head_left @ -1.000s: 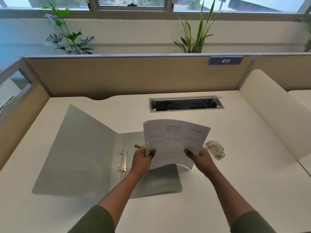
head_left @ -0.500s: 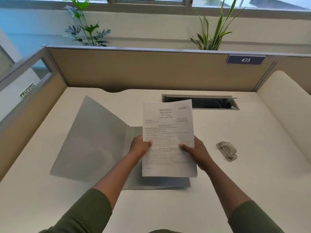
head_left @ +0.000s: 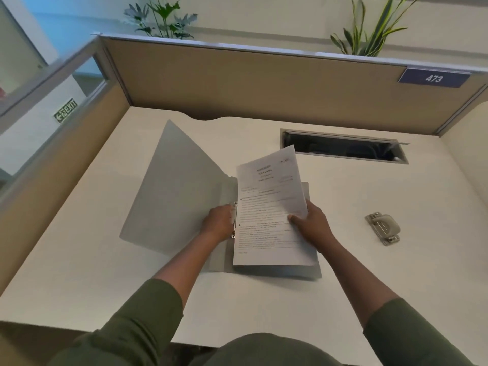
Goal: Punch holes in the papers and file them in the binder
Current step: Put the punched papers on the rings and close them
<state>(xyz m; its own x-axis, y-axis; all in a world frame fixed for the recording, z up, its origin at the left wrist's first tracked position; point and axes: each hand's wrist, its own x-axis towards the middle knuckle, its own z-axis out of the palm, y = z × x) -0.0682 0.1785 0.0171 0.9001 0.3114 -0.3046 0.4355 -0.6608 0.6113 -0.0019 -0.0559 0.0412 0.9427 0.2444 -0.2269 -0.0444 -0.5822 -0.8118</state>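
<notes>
A grey binder (head_left: 179,196) lies open on the white desk (head_left: 79,260), its left cover raised at a slant. A stack of printed papers (head_left: 266,223) lies over the binder's right half, top corner still curled up, with two punched holes along its left edge beside the metal rings (head_left: 234,220). My left hand (head_left: 217,223) holds the stack's left edge at the rings, fingertips hidden there. My right hand (head_left: 311,228) pinches the right edge, thumb on top. A metal hole punch (head_left: 384,228) sits to the right, apart from both hands.
A cable slot (head_left: 343,147) is cut into the desk behind the papers. Tan partition walls (head_left: 237,83) close the desk at the back and left, a white divider at the right. Plants stand behind the partition.
Both hands brought the papers down from mid-air and leftwards onto the binder's right half, against the rings. The view tilted down and shifted left. The punch has not moved.
</notes>
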